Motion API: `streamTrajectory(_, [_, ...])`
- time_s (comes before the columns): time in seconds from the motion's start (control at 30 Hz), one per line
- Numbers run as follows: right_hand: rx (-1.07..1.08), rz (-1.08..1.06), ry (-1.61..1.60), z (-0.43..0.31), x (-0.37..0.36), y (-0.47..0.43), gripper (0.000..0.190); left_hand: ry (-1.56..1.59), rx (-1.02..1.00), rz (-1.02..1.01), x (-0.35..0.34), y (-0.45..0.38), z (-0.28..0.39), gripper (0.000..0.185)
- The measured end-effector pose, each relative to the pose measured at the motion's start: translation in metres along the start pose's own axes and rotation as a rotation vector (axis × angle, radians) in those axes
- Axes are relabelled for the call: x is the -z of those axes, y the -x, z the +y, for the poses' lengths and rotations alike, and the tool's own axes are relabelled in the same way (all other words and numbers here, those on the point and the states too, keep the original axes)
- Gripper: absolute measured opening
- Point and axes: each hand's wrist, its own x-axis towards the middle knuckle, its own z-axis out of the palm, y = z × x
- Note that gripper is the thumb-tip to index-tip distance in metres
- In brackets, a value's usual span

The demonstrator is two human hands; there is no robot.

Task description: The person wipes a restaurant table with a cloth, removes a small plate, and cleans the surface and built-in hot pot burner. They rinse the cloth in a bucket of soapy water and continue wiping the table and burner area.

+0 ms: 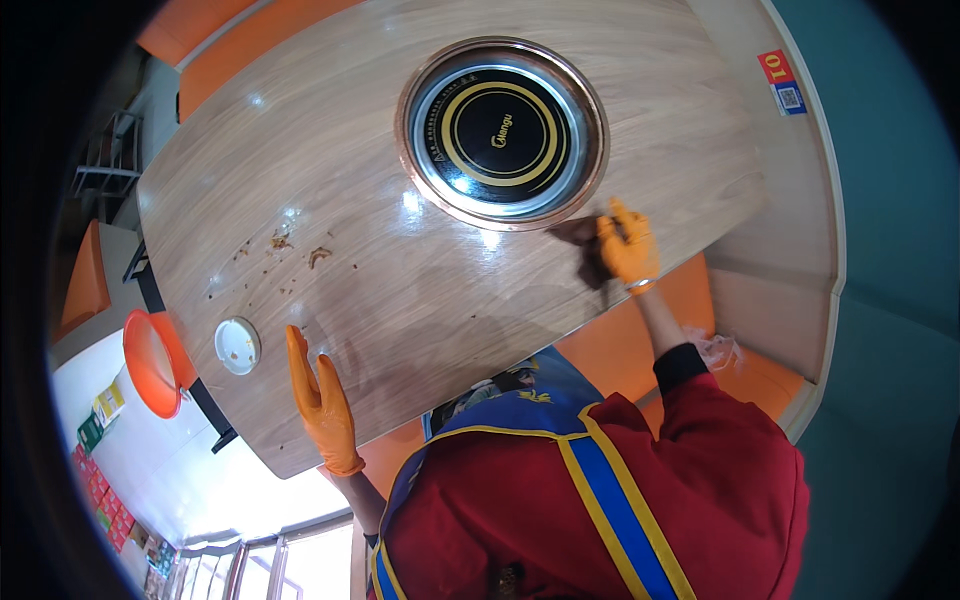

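Note:
In an orange rubber glove, my right hand point(628, 244) grips a dark brown cloth point(592, 259) on the wood-grain table point(450, 300), just below the round cooktop's copper-coloured rim. Motion blurs part of the cloth. My left hand point(322, 409), gloved alike, is over the table's near left part with its fingers apart and nothing in them. A white ashtray point(238, 346) with bits inside stands left of it. Brown food scraps point(319, 257) and crumbs point(281, 241) lie scattered beyond my left fingertips. The round black induction cooktop point(504, 136) is sunk into the tabletop.
An orange-red plastic bin point(154, 364) stands beyond the table's left edge. Orange bench seats point(611, 337) line the near and far sides. At the right rises a partition point(795, 217) bearing a number sticker and a printed code. A clear plastic bag point(716, 350) lies on the near bench.

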Motion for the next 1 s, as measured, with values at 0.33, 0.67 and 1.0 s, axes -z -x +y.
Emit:
streamTrajectory(0.33, [0.389,-0.092,0.116,-0.1,-0.117,0.056,0.04,0.002,0.001,-0.116,-0.03,-0.01,0.018,0.053])
streamTrajectory(0.67, [-0.127,-0.815,-0.763,-0.106,-0.02,0.04,0.049,0.007,-0.082,-0.131,-0.038,-0.032,0.043,0.054])
streamTrajectory(1.0, [0.384,-0.145,0.057,-0.059,-0.076,0.14,0.068,0.008,-0.022,-0.199,-0.04,-0.029,0.034,0.057])
